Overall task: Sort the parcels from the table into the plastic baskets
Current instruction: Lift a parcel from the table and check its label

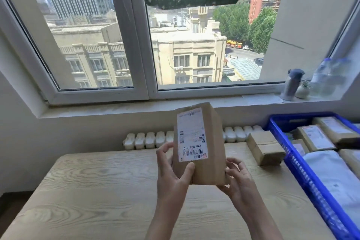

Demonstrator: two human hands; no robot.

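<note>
Parcel: I see a brown cardboard parcel [211, 161] held up in the air over the far middle of the table [97, 191], in front of the window wall and not touching the tabletop.
Axis: long axis stands upright, nearly vertical. The top end leans a little to the left and the bottom end is down in the hands.
Label: the white shipping label [191, 134] faces me. Its long side runs along the parcel's long axis. The print reads upside down, with the barcode end at the bottom.
Left hand: my left hand [171, 171] grips the lower left edge. The thumb presses the label's bottom corner and the fingers are curled round the left side.
Right hand: my right hand [236, 179] holds the lower right corner, fingers curled against the side and under the bottom edge.
Second box: a smaller brown taped box [265, 147] lies flat at the table's far right, just beside the basket.
Basket: a blue plastic basket [298, 171] sits along the right edge, holding labelled brown boxes [315, 138] and a white mailer bag [335, 173].
Background: a white radiator [148, 139] sits behind the table, and a bottle [291, 85] stands on the windowsill at right.
</note>
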